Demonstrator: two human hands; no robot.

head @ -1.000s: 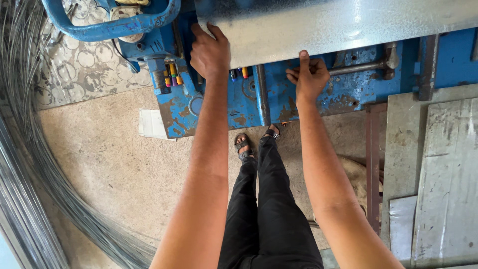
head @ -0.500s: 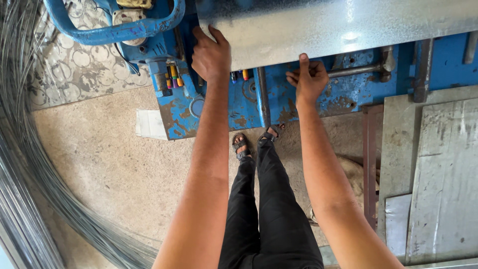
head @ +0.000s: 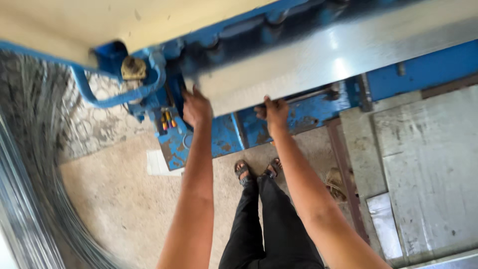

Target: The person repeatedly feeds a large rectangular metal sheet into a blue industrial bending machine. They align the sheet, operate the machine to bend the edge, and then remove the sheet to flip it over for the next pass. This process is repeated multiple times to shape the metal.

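Now both hands (head: pixel 197 107) on metal sheet (head: pixel 318 62)

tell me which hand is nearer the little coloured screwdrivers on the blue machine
Left. The left hand grips the metal sheet's edge just right of the screwdrivers; the right hand is further right.

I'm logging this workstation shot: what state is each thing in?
Shiny grey metal sheet: lying in the blue machine, near edge gripped by both hands.
Left hand: closed on the sheet's corner.
Right hand: closed on the sheet's edge.
Blue painted metal machine: paint chipped.
Coiled steel wire: lying on the floor, blurred.
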